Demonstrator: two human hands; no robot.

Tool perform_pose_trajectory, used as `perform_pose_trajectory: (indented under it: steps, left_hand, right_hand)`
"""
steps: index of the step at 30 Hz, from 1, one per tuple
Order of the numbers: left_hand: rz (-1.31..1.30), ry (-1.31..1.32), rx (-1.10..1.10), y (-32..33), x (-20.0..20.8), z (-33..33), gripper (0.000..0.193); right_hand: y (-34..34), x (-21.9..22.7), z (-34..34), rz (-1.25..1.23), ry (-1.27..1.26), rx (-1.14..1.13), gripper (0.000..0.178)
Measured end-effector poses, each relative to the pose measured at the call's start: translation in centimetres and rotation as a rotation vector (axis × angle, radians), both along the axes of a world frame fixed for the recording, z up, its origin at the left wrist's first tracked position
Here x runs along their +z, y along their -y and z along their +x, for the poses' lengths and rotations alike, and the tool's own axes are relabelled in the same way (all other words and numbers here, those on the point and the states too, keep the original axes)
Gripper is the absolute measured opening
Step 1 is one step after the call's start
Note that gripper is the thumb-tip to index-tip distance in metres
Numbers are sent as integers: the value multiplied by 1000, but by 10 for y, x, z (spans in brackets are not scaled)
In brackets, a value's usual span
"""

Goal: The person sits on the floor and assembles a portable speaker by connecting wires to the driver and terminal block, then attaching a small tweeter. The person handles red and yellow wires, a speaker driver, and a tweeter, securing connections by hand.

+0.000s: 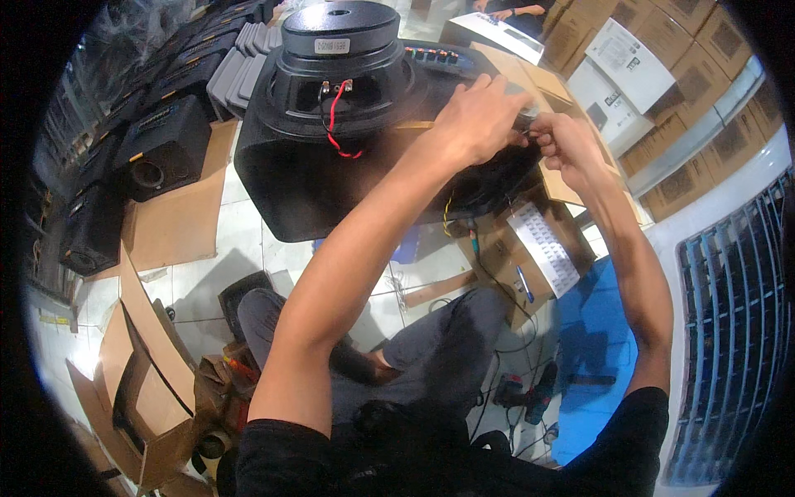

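Grip: left hand [484, 120] and right hand [570, 147], fingers curled, contents indiscernible; black speaker cabinet [302, 182] just beneath; magnet-up woofer [364, 65], left of grip, could slide if the cabinet tilts, straining its red wire [333, 118].

White tiled floor [236, 228], brown cartons [662, 41] stacked upper right, slatted blue grille [729, 331] at right, bright glare [85, 362] at left

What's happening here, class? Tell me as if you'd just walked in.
A person sits before a black speaker box, with the left hand and right hand close together at its right end; what the fingers hold is too small to tell. A round speaker driver rests magnet-up on the box, a red wire running from its terminal. A blue pen lies nearby.
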State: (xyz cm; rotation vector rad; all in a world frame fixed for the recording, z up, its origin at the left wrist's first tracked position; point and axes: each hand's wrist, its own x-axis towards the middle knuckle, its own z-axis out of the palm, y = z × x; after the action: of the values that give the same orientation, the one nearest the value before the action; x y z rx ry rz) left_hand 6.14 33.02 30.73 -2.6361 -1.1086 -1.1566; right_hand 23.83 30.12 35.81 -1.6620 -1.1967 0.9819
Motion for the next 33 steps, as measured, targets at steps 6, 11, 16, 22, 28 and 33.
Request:
perform_pose_trajectory:
  steps: [6, 11, 16, 22, 28, 33]
  left_hand:
    - [10, -7, 20, 1, 1, 1, 53]
    - [-12, 3, -6, 1, 2, 0, 53]
    - [-17, 8, -10, 1, 2, -1, 54]
    - [-17, -3, 4, 0, 1, 0, 54]
    - [-5, 9, 6, 0, 0, 2, 52]
    - [-41, -4, 23, 5, 4, 1, 50]
  right_hand:
    - [-4, 3, 6, -146, -128, 103, 15]
    - [11, 4, 11, 66, 190, 57, 23]
    - [26, -13, 17, 712, 778, 186, 21]
    - [20, -26, 19, 995, 1028, 361, 14]
    - [20, -26, 10, 840, 1075, 274, 14]
    - [25, -17, -7, 621, 1051, 195, 22]
